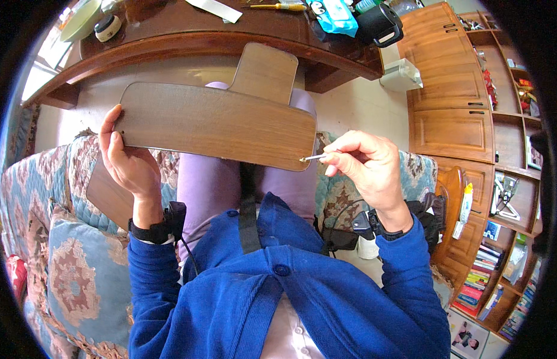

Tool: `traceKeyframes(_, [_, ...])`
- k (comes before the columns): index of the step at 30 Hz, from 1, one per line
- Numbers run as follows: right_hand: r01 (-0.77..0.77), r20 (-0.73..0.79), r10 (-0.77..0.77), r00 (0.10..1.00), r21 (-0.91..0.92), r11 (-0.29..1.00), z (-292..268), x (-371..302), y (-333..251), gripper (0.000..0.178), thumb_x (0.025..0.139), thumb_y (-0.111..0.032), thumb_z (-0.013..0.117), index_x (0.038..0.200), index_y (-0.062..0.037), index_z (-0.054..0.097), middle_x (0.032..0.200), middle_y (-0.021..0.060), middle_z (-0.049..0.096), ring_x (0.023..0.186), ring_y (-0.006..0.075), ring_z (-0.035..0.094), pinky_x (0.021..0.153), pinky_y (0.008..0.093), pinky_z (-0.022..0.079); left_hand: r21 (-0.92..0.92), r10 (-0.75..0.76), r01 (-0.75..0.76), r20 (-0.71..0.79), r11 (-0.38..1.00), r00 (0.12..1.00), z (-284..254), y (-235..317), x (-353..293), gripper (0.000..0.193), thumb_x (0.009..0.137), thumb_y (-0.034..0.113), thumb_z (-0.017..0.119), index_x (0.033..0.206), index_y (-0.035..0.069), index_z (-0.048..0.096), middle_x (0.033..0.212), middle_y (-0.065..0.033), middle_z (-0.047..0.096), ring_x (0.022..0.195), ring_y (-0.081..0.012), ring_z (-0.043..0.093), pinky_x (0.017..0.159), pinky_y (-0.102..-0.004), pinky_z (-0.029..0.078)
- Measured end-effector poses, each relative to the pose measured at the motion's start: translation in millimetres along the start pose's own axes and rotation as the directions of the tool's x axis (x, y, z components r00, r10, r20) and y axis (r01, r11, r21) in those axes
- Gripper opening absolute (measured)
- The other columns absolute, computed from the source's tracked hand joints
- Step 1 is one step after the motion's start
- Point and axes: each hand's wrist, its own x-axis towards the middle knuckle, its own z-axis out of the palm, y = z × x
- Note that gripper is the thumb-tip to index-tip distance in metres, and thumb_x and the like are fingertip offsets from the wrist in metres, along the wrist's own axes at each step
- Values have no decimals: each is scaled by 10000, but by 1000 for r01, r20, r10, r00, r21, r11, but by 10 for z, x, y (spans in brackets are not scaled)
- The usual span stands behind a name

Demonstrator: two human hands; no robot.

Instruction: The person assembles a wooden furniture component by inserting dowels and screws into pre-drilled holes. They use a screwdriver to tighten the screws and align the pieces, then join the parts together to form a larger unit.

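A long brown wood-grain board (212, 122) with rounded corners lies across my lap. My left hand (130, 155) grips its left end, thumb on the near face and some fingers behind the edge. With thumb and forefinger, my right hand (363, 164) pinches a thin whitish rod (316, 157), perhaps a long screw or bolt. Its brass-coloured tip is at the board's lower right corner; I cannot tell whether it sits in a hole. A shorter wood-grain board (266, 73) projects above the long one, and another brown panel (106, 194) rests on the sofa beyond my left wrist.
Ahead is a dark wooden table (189, 45) with a yellow-handled screwdriver (284, 7), a blue wipes pack (333, 18), a black mug-like container (379, 25) and a small jar (107, 27). A patterned sofa (36, 173) surrounds me; wooden cabinets (449, 90) stand right.
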Motion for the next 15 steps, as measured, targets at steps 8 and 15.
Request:
traceKeyframes(8, [65, 39, -60, 997, -163, 984, 13, 25, -80, 86, 885, -13, 746, 944, 45, 724, 835, 93, 712, 710, 129, 687, 635, 247, 545, 14, 25, -25, -4, 1000, 1000, -7, 0, 5, 444, 985, 177, 370, 1307, -68, 551, 1267, -175, 594, 1175, -234, 568, 1052, -353, 428])
traceKeyframes(15, [102, 82, -84, 993, -243, 965, 33, 53, -192, 40, 873, 38, 728, 910, 54, 728, 838, 115, 712, 706, 154, 693, 638, 257, 545, 28, 25, -25, 7, 999, 1000, -20, 0, 10, 452, 982, 171, 363, 1319, -69, 545, 1272, -184, 597, 1180, -233, 570, 1046, -352, 433])
